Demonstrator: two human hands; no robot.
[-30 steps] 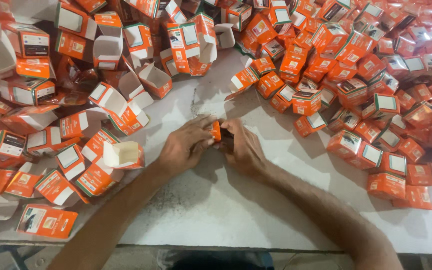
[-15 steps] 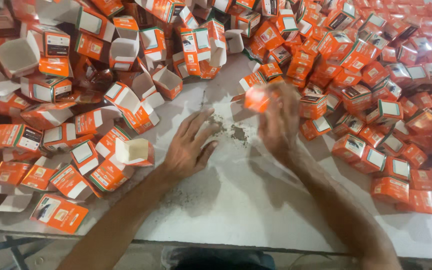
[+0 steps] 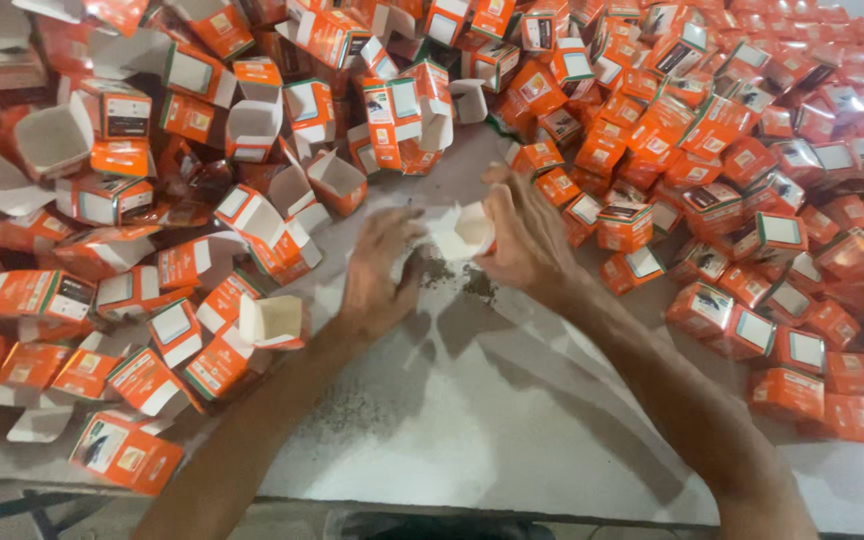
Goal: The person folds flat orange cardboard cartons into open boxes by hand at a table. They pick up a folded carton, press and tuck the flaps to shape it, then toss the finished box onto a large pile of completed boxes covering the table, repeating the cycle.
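Ref: white tabletop [image 3: 512,440]. L of bare patch: open, unclosed cartons [image 3: 152,250] heaped. Centre: left hand [image 3: 377,270] spread, fingertips at a small white carton [image 3: 462,232]; right hand [image 3: 522,235] pinches it. R: closed orange cartons [image 3: 752,180] piled. Judgement: roughly midway, many left open.

Warm, dim light is coming from about one o'clock, glaring on the boxes [image 3: 832,90] there; shadows are falling toward seven; both hands are blurring.
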